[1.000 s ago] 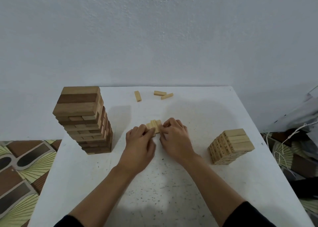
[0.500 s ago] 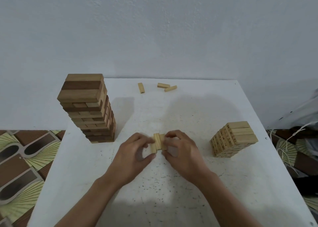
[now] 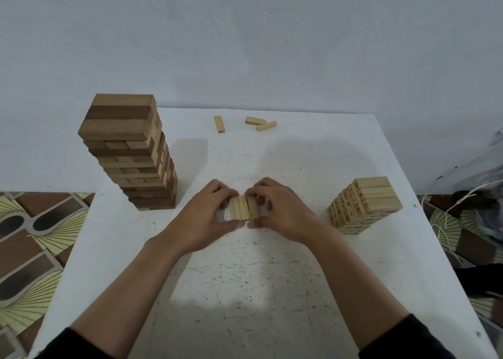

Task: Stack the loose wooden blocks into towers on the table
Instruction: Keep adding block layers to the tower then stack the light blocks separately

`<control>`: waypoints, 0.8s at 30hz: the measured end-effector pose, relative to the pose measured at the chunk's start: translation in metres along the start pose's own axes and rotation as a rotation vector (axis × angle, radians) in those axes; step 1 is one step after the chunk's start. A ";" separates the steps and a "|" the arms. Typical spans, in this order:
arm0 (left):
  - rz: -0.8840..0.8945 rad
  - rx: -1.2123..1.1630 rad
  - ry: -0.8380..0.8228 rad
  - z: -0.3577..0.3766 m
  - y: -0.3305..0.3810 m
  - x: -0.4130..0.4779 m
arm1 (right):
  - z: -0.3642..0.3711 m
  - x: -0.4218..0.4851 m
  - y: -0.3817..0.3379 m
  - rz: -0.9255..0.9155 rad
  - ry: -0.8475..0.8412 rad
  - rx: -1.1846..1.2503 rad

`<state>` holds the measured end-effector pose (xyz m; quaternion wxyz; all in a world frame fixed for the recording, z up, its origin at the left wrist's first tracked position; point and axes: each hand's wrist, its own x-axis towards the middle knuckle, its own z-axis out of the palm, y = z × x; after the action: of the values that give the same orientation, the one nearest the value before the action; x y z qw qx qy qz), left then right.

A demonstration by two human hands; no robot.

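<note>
left hand [image 3: 206,217] and right hand [image 3: 280,214] pinch a row of 3 small blocks [image 3: 243,211], fingers curled round it, mid counter [image 3: 245,290] between the tall tower [image 3: 130,154] and short tower [image 3: 364,203]. the wood looks light, stiff and smooth, so squeeze the outer faces together. 1 s ago the row lay farther back.

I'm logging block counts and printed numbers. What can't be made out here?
Head view only:
The row of blocks between left hand and right hand: fingers cover its sides, count unsure.
Numbers on the short tower: too small.
Far faces of the tall tower: turned away.
</note>
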<state>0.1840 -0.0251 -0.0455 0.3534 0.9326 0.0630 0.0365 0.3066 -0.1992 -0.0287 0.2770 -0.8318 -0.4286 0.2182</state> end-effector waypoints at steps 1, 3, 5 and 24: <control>0.009 -0.005 -0.001 0.000 0.001 0.000 | 0.000 0.000 0.000 -0.009 -0.002 0.006; 0.023 -0.001 -0.007 0.001 0.004 0.001 | 0.001 -0.001 0.002 -0.021 -0.018 0.013; 0.027 0.008 -0.017 0.000 0.007 0.002 | 0.001 -0.001 0.002 -0.038 -0.040 -0.008; 0.328 -0.049 0.132 -0.048 0.124 0.021 | -0.134 -0.081 -0.042 -0.150 0.143 -0.143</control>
<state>0.2106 -0.0831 0.0735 0.3605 0.9171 -0.0677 0.1563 0.3181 -0.2835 0.1096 0.2622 -0.8284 -0.4835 0.1059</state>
